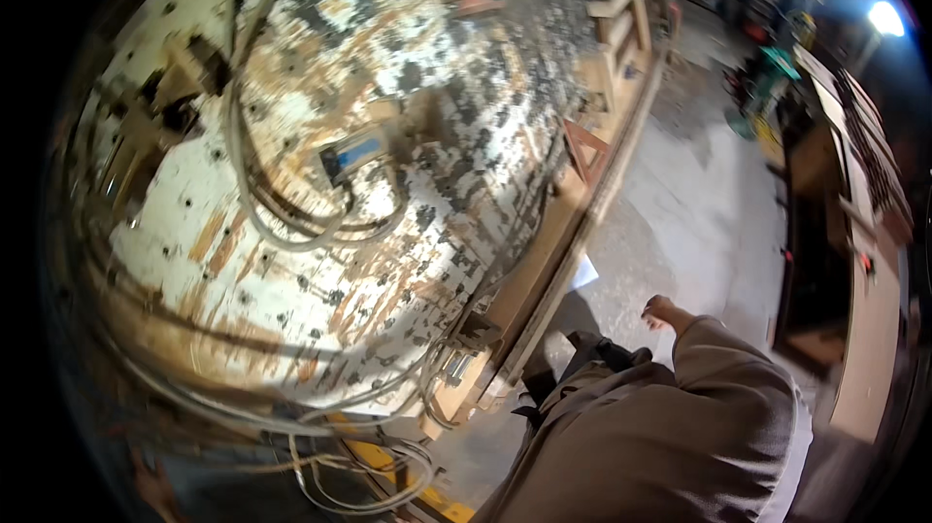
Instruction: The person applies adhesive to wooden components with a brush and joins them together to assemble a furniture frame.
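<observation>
Right hand (658, 312) out beside the scuffed counter (291, 300), fingers loosely curled.
Nothing visible in it, can't tell if it grips anything; left hand unclear, lower-left too dark to judge. Blue-faced device (359, 150) lies on the counter near a pale hose (234, 130), well apart from the right hand; white sheet (584, 273) is nearer. Best practice here: keep the sleeve (728, 358) off the hose, watch footing.
</observation>
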Action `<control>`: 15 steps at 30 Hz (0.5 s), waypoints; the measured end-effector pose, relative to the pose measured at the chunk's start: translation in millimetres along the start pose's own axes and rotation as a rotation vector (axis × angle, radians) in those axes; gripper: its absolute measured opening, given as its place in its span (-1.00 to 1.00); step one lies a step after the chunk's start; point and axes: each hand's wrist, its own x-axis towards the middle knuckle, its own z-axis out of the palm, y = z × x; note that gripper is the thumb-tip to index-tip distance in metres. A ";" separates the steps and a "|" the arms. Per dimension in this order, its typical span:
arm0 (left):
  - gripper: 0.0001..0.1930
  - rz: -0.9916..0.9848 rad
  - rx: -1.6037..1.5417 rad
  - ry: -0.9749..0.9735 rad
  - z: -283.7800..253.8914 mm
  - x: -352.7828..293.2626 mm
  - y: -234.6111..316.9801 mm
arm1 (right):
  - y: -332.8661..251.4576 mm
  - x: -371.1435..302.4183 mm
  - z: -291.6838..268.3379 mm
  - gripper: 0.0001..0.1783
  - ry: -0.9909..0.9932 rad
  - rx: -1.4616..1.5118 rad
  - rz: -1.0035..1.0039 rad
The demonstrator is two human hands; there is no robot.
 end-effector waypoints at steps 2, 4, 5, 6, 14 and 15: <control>-0.51 0.014 -0.158 0.166 46.9 26.5 -1.2 | 56.3 10.1 -1.7 -0.84 -0.049 -0.342 -0.064; -0.52 -0.053 -0.259 0.160 71.2 38.4 24.2 | 82.9 -22.5 1.6 -0.82 -0.003 -0.332 -0.011; -0.50 -0.113 -0.284 0.118 70.2 33.8 38.8 | 85.5 -37.9 4.9 -0.80 0.045 -0.243 0.031; -0.53 -0.055 -0.096 0.217 63.1 31.6 21.2 | 72.9 -42.2 16.8 -0.78 0.050 -0.271 -0.037; -0.62 -0.177 0.472 0.469 13.7 -39.2 132.1 | -75.2 -129.4 53.7 -0.69 0.097 -0.133 -0.468; -0.63 -0.248 0.395 0.354 -3.6 -44.3 157.6 | -77.6 -132.2 55.7 -0.69 0.106 -0.141 -0.494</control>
